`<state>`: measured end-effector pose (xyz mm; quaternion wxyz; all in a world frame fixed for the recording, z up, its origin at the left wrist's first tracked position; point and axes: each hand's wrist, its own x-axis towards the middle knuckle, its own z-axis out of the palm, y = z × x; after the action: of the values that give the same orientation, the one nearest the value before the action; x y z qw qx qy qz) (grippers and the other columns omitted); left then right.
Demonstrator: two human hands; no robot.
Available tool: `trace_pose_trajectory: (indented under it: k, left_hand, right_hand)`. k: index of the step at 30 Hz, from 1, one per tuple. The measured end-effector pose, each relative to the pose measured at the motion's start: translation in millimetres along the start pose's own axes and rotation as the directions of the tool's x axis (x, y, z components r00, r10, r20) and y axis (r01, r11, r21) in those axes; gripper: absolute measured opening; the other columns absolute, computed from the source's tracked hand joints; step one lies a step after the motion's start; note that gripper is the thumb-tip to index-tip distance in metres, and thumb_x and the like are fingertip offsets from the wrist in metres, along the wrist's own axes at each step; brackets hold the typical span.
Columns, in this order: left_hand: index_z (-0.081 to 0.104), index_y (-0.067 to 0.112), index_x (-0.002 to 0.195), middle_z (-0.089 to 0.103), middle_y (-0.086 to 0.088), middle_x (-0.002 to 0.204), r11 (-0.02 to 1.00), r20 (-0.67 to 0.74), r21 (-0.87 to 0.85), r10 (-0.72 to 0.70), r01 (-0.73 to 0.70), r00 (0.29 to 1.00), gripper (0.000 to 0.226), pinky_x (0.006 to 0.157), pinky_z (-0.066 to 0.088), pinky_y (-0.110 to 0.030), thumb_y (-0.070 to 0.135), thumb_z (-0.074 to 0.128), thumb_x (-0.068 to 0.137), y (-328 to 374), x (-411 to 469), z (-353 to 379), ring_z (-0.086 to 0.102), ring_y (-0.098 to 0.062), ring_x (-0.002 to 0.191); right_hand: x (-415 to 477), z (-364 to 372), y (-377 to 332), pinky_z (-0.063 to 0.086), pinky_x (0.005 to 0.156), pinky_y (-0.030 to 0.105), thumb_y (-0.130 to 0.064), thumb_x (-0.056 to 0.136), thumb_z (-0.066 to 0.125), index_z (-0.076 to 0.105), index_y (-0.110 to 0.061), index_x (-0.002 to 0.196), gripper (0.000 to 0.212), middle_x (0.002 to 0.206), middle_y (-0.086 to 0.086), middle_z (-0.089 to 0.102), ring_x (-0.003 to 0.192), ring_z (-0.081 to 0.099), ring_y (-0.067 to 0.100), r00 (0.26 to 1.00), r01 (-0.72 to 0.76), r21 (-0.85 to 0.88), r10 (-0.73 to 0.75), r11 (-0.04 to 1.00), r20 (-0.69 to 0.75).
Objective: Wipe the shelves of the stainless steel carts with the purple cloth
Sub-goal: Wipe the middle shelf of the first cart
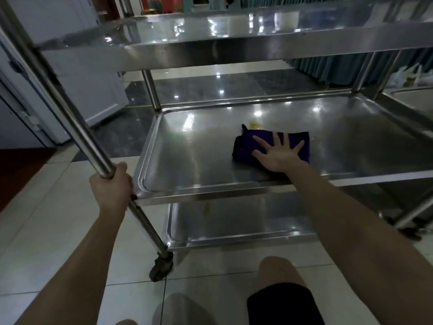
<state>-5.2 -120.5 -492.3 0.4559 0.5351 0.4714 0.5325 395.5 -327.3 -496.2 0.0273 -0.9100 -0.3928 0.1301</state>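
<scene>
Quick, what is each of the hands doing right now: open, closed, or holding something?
Left hand: closed around the cart post, gripping it.
Right hand: open, fingers spread flat, pressing the purple cloth on the middle shelf.

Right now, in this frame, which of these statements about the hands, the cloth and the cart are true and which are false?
1. The right hand presses flat on the purple cloth with its fingers spread. True.
2. The purple cloth lies on the cart's top shelf. False: it lies on the middle shelf.
3. The left hand grips the cart's upright post. True.
4. The cart stands on carpet. False: it stands on a tiled floor.
5. A yellowish stain shows on the middle shelf just beyond the purple cloth. True.
</scene>
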Motion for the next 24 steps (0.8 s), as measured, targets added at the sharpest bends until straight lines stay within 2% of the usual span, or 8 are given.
trace_pose_trajectory:
  k: [3, 7, 12, 18, 21, 24]
  left_hand:
    - [0.061, 0.027, 0.055, 0.052, -0.001, 0.048, 1.0, -0.002, -0.009, 0.009, -0.009, 1.0, 0.028, 0.051, 0.046, -0.035, 0.034, 0.069, 0.081, -3.6, -0.2, 0.1, 0.049, -0.021, 0.044]
    - [0.057, 0.027, 0.052, 0.048, 0.003, 0.048, 0.998, -0.014, -0.053, 0.03, -0.031, 0.999, 0.034, 0.047, 0.039, -0.026, 0.028, 0.069, 0.084, -4.7, -3.4, 4.4, 0.045, -0.017, 0.043]
    - [0.045, 0.024, 0.059, 0.045, 0.0, 0.049, 0.996, -0.021, -0.07, 0.057, -0.058, 0.998, 0.038, 0.043, 0.036, -0.024, 0.016, 0.066, 0.09, -1.6, -6.3, 6.3, 0.043, -0.016, 0.041]
    - [0.049, 0.016, 0.064, 0.048, -0.003, 0.05, 0.999, 0.012, -0.039, 0.027, -0.026, 1.0, 0.032, 0.044, 0.038, -0.027, 0.012, 0.064, 0.092, 4.2, -10.1, 3.6, 0.044, -0.02, 0.041]
    - [0.047, 0.019, 0.066, 0.044, 0.002, 0.05, 0.999, 0.032, -0.032, 0.002, -0.001, 0.999, 0.027, 0.046, 0.035, -0.027, 0.015, 0.064, 0.087, 8.4, -11.2, 1.9, 0.041, -0.016, 0.042]
    - [0.052, 0.024, 0.06, 0.047, 0.003, 0.049, 1.0, 0.024, -0.017, -0.016, 0.016, 1.0, 0.026, 0.051, 0.039, -0.029, 0.021, 0.066, 0.081, 8.7, -8.7, -2.8, 0.045, -0.016, 0.043]
  right_hand:
    - [19.2, 1.7, -53.3, -0.02, 0.114, 0.085, -0.094, 0.093, 0.014, -0.003, -0.062, 0.166, 0.081, 0.18, 0.005, -0.021, 0.162, -0.026, 0.042, 0.997, 0.071, -0.008, -0.071, 0.997, -0.01]
    - [26.8, 18.3, -164.0, -0.022, 0.111, 0.086, -0.103, 0.081, 0.004, -0.003, -0.057, 0.167, 0.098, 0.18, 0.009, -0.019, 0.162, -0.026, 0.045, 0.973, 0.23, -0.042, -0.231, 0.972, -0.015]
    - [-4.5, 45.1, -273.6, -0.027, 0.108, 0.085, -0.096, 0.091, 0.012, 0.003, -0.054, 0.169, 0.089, 0.18, 0.011, -0.017, 0.161, -0.026, 0.046, 0.917, 0.399, -0.067, -0.399, 0.915, 0.006]
    - [-49.9, 55.2, -260.0, -0.029, 0.113, 0.079, -0.079, 0.103, 0.018, 0.004, -0.057, 0.168, 0.071, 0.181, 0.001, -0.018, 0.164, -0.025, 0.035, 0.886, 0.463, -0.038, -0.46, 0.886, 0.061]
    - [-63.2, 47.3, -225.3, -0.026, 0.118, 0.075, -0.073, 0.106, 0.019, 0.002, -0.057, 0.168, 0.067, 0.181, -0.005, -0.017, 0.165, -0.024, 0.028, 0.878, 0.472, -0.007, -0.469, 0.882, 0.093]
    - [-67.6, 38.4, -170.0, -0.024, 0.121, 0.072, -0.076, 0.104, 0.019, 0.003, -0.058, 0.168, 0.068, 0.181, -0.008, -0.015, 0.165, -0.021, 0.024, 0.892, 0.445, 0.018, -0.445, 0.895, 0.077]
